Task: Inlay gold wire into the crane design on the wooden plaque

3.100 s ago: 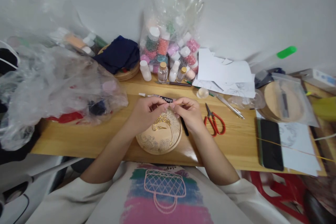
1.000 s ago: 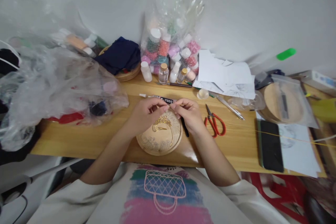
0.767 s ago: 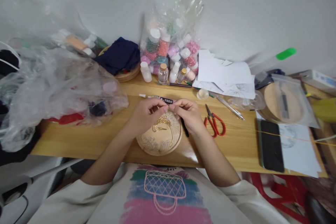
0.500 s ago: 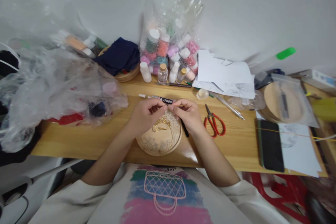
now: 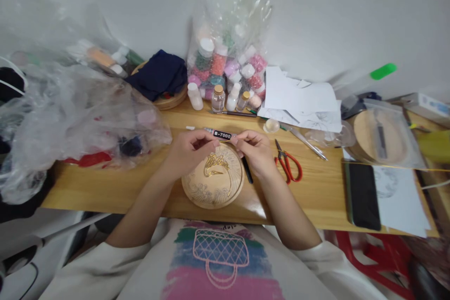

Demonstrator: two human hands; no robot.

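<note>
While both hands are raised over the round wooden disc (image 5: 219,185), the left hand (image 5: 192,153) has shifted outward and no longer meets the right hand (image 5: 255,153) fingertip to fingertip as it did half a second ago. Each has its thumb and forefinger pressed together in a pinch; a thin golden line shows between them, too fine to tell whether both grip it. The disc lies flat on the worktop (image 5: 105,190) just below the hands, its gold bird (image 5: 218,164) set among drawn lines and now less covered. Just beyond its far edge, the B-7000 tube (image 5: 222,134) shows more of its label than before. A black stick (image 5: 248,171) lies just beside the disc on the right, and the red-handled tool (image 5: 280,151) rests near the right wrist. Farther back stand small bottles (image 5: 218,99), in front of a clear bag of coloured jars (image 5: 218,63), with white papers (image 5: 300,96) beside it. At far right, a yellow strand (image 5: 393,166) that crossed the phone (image 5: 363,197) lower down now runs along its top edge.
</note>
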